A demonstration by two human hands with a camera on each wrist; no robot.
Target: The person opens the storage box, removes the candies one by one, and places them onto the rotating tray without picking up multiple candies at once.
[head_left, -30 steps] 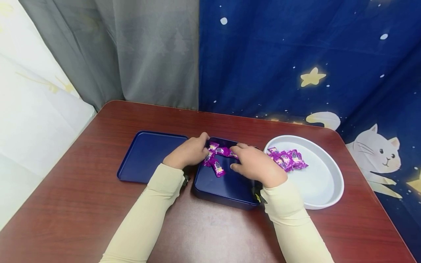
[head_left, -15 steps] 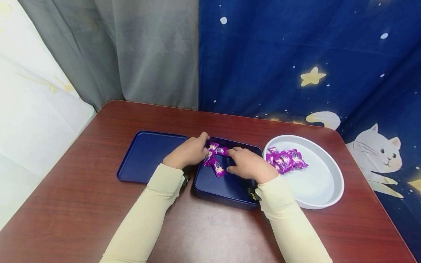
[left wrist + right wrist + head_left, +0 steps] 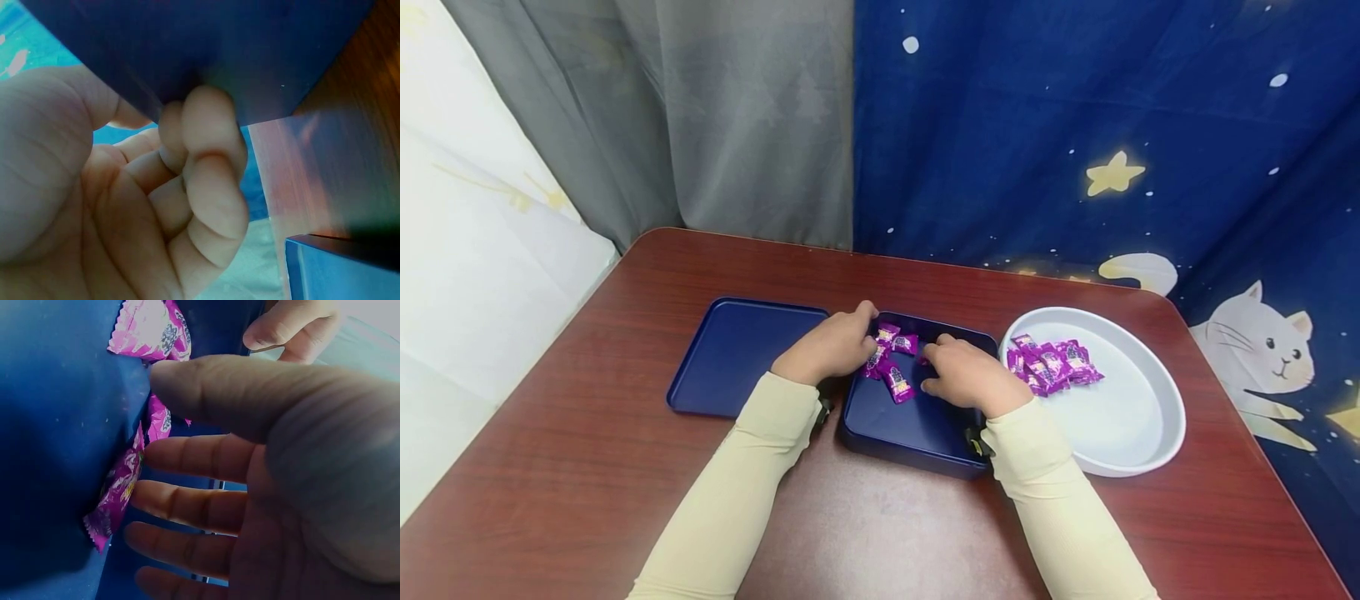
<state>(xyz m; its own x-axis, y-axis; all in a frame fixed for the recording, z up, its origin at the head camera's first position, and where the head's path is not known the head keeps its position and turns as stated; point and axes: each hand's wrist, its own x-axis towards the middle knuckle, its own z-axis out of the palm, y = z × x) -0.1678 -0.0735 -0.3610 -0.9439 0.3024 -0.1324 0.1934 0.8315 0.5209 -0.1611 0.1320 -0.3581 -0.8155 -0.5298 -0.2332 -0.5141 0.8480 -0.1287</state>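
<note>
My left hand [image 3: 835, 343] grips the left wall of a dark blue box [image 3: 917, 429], its thumb at the rim and its curled fingers against the outside in the left wrist view. Several purple wrapped candies [image 3: 897, 383] lie inside, mostly toward the far left corner. Over the box's right half is my right hand [image 3: 967, 377], reaching in with fingers fairly straight. In the right wrist view its fingertips touch one candy [image 3: 117, 490], while the thumb stands apart from that candy. The head view mostly hides this candy behind the hand.
A white oval tray [image 3: 1123, 425] stands right of the box, with a pile of purple wrapped candies [image 3: 1052, 367] at its left side. A flat dark blue lid [image 3: 741, 358] lies left of the box. Curtains hang behind the reddish-brown table [image 3: 625, 433].
My right hand has shifted left inside the box over the last second, then slightly back right. The left hand keeps its grip on the wall. The tray and lid have not moved.
</note>
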